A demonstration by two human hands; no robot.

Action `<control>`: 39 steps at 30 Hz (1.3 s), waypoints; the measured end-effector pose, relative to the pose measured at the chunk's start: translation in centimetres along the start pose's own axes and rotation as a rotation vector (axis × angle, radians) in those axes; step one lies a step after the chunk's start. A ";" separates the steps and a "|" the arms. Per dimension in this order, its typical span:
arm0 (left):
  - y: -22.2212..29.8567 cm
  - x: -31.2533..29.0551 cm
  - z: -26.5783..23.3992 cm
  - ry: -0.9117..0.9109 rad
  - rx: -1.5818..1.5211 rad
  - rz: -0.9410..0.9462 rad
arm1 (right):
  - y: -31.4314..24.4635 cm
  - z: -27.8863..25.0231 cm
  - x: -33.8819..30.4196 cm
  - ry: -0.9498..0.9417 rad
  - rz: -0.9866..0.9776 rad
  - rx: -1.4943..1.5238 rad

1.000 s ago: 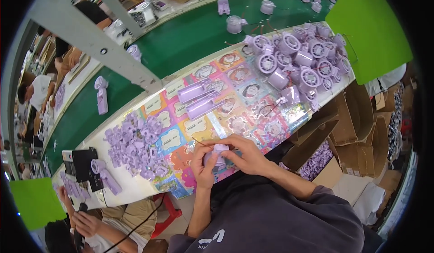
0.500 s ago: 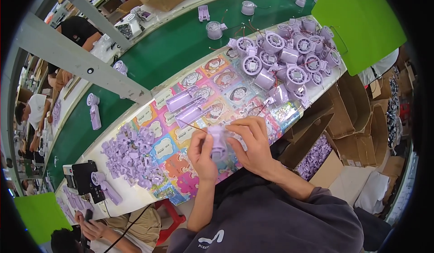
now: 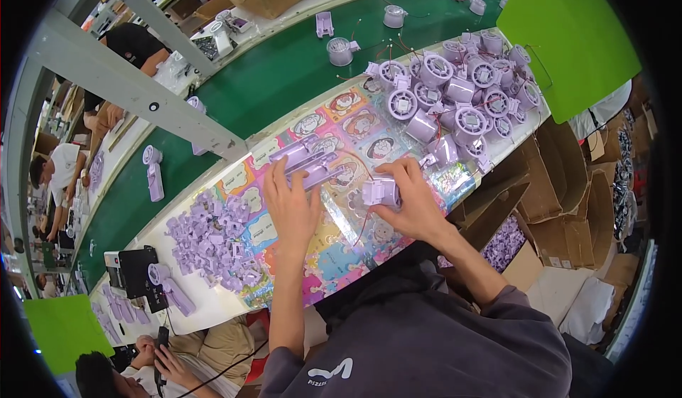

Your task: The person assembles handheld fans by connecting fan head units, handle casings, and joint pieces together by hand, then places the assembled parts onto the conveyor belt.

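Observation:
My right hand (image 3: 406,202) grips a light purple fan head (image 3: 382,192), a round drum with a square socket facing left and a thin wire hanging below. At the left, my left hand (image 3: 290,202) is at the left ends of two long purple handle shells (image 3: 316,174), its fingers and thumb around the nearer one. Part of that shell is hidden under the fingers. Both shells lie over a mat of colourful printed cartoon squares (image 3: 343,124). Further right, a heap of similar fan heads (image 3: 458,89) with loose wires covers the table end.
A pile of small purple parts (image 3: 213,238) lies left of my left hand. Beyond the table runs a green conveyor (image 3: 277,78) with scattered fan parts. A grey metal post (image 3: 135,89) slants across the left. Cardboard boxes (image 3: 568,213) stand at right; a co-worker (image 3: 163,369) sits lower left.
My left hand has let go of the fan head and moved up-left to the handle shells. My right hand keeps the fan head, now turned sideways and shifted up and right.

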State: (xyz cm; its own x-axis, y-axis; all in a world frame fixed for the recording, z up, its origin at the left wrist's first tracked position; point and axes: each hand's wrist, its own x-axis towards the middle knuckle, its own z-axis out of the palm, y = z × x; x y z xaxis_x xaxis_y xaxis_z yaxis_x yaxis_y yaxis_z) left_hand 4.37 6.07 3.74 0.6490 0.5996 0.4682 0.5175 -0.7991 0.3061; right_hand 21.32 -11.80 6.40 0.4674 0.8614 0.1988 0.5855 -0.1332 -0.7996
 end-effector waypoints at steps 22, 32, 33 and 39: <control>1.0 -1.2 -2.8 -0.398 -0.228 -0.094 | 0.4 1.3 1.9 -0.063 -0.277 -0.277; 1.2 0.3 -5.5 -0.675 -0.483 -0.152 | -1.7 0.6 1.4 -0.095 -0.469 -0.386; 1.3 0.3 -5.6 -0.755 -0.545 -0.229 | -2.1 0.6 1.3 -0.099 -0.476 -0.422; 1.1 -0.4 -4.7 -0.618 -0.716 -0.260 | -3.0 0.7 1.3 -0.039 -0.474 -0.476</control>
State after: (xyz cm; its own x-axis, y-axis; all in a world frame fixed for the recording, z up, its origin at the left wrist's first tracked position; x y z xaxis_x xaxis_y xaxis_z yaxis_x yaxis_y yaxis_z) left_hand 2.06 4.72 7.78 0.8456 0.5153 -0.1391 0.3579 -0.3540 0.8640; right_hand 19.74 -9.90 8.65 0.0691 0.8959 0.4389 0.9539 0.0694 -0.2919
